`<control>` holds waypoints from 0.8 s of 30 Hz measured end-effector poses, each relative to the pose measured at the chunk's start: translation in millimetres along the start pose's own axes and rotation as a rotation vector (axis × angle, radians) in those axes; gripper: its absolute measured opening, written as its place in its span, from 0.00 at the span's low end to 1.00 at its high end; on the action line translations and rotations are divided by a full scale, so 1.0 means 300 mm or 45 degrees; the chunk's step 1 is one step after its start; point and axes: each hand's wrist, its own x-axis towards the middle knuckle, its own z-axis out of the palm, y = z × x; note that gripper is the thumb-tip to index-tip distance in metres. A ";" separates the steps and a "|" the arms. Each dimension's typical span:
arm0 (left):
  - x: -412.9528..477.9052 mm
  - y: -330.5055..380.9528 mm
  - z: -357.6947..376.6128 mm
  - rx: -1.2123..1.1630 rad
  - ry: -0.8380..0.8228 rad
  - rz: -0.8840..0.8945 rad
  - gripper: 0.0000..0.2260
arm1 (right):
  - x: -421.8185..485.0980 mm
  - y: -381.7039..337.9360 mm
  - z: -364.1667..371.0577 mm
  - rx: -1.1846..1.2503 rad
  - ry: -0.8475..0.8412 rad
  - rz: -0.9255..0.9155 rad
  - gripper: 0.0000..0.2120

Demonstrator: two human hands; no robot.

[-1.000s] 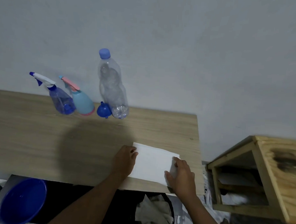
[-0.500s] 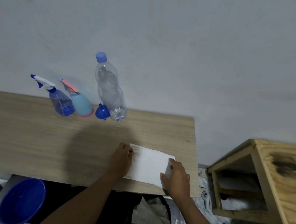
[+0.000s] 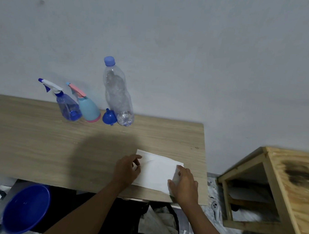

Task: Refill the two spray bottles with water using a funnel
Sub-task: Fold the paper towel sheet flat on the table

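At the back of the wooden table (image 3: pixel 41 146), against the wall, stand a clear blue spray bottle (image 3: pixel 68 108), a light blue spray bottle with a pink trigger (image 3: pixel 88 109), a small blue funnel (image 3: pixel 109 117) lying mouth down, and a tall clear water bottle with a blue cap (image 3: pixel 118 95). A white sheet (image 3: pixel 156 170) lies near the table's front right edge. My left hand (image 3: pixel 127 169) pinches its left edge. My right hand (image 3: pixel 184 182) grips its right edge, which is lifted and curled up.
A blue plastic basin (image 3: pixel 25 208) sits on the floor at the lower left. A wooden open-sided box (image 3: pixel 289 186) stands to the right of the table. Cloth and clutter lie under the table's front edge.
Both hands stayed on the white sheet and shifted it slightly left. Its right edge now curls up in my right hand, and my left fingers have closed on the left edge.
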 end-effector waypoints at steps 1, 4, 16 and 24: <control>0.000 -0.004 0.000 -0.011 -0.011 0.009 0.15 | -0.001 -0.003 -0.002 -0.002 0.001 -0.001 0.28; -0.001 -0.005 -0.010 -0.025 -0.036 -0.016 0.08 | -0.005 -0.002 -0.004 -0.001 0.006 0.005 0.29; -0.020 0.147 -0.167 -0.416 -0.159 -0.148 0.07 | -0.035 -0.014 -0.028 0.185 0.140 0.001 0.11; -0.013 0.150 -0.234 -0.676 0.082 -0.388 0.12 | -0.050 -0.022 -0.096 0.741 0.279 -0.066 0.05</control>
